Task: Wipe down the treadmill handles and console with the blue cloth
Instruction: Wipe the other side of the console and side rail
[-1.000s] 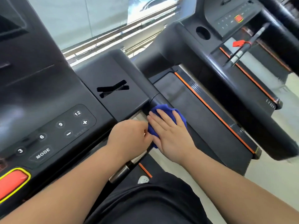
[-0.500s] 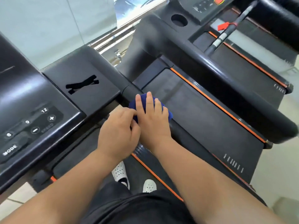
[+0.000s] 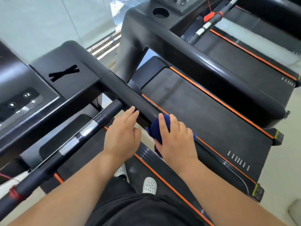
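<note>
Right hand (image 3: 176, 139) curls around the bunched dark-blue cloth (image 3: 158, 128), pressing it onto the black padded side handle (image 3: 128, 95). Left hand (image 3: 122, 136) lies loose-fingered, fingertips against that handle, holding nothing. One round black cup well (image 3: 161, 12) beyond, its inside dark. Two white perforated shoes (image 3: 149, 185) below.

Bunched blue cloth (image 3: 157, 128) on black handle (image 3: 130, 97)

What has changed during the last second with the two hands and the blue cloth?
The right hand slid the cloth down the handle, away from the console, toward the person. The left hand followed and now rests its fingers on the handle, apart from the right hand instead of against it. Unchanged: the right hand grips the cloth on the handle.
</note>
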